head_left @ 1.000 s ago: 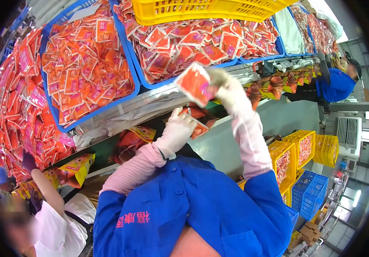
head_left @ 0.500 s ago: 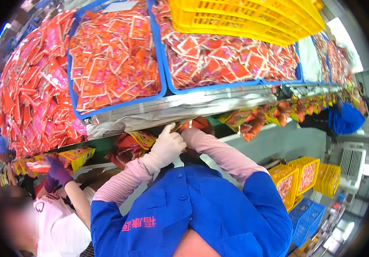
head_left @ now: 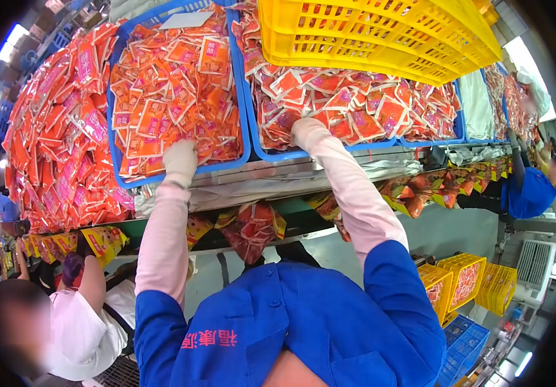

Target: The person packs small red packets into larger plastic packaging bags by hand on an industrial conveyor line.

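Observation:
My left hand (head_left: 180, 161), in a white glove, is at the near edge of a blue crate (head_left: 244, 122) heaped with orange sachets (head_left: 155, 126). Its fingers curl down onto the sachets, their tips hidden. My right hand (head_left: 309, 133), gloved too, reaches into the near left corner of the neighbouring blue crate (head_left: 349, 147), among red sachets (head_left: 362, 122). Its fingertips are hidden by the hand and the packets. Below my forearms, an open-topped bag (head_left: 252, 229) with red packets inside stands on the green belt (head_left: 297, 213).
A yellow crate (head_left: 381, 45) rests over the right-hand sachets. Loose red packets (head_left: 65, 135) are heaped at left. A co-worker (head_left: 84, 322) is close on my left; another person in blue (head_left: 528, 190) stands far right. More bags (head_left: 446, 187) line the belt; yellow crates (head_left: 465, 280) stand behind right.
Both hands have left the bags at the belt and moved forward, apart, to the two crates of sachets. A filled bag now shows between my forearms. The co-worker's hands have shifted.

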Tool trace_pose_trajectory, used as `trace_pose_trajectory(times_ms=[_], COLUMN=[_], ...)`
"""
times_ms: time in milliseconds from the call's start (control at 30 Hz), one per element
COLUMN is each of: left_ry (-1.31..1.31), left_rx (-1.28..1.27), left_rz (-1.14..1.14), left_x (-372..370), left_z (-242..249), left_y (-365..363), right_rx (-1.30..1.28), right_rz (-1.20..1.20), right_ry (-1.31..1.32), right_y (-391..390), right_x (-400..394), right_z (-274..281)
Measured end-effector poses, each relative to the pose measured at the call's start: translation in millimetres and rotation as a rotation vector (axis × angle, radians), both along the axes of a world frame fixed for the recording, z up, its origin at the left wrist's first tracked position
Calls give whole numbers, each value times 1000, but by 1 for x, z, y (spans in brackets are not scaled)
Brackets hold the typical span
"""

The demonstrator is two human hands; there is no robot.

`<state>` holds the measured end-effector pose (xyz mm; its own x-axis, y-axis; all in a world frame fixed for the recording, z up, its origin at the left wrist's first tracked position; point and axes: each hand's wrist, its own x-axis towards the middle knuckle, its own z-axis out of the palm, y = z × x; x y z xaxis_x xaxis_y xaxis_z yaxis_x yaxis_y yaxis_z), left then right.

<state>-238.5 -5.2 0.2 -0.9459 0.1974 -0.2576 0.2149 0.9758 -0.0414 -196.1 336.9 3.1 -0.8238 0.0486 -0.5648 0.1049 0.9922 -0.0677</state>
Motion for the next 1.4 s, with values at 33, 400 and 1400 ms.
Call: trace_pose_trajectory(times_ms=[33,400,1400], left_ry=[178,-265,-118], left_rx=[137,1714,501], left_rz=[-82,255,-685], left_x=[10,116,249], left_z=[14,58,3], left_y=[-6,67,17], right_rx=[4,-1455,-524], right_rz=[-1,-724,228], right_ry=[9,390,100], right_y=[7,-44,-129], right_x=[8,109,179], right_z=[13,48,-54])
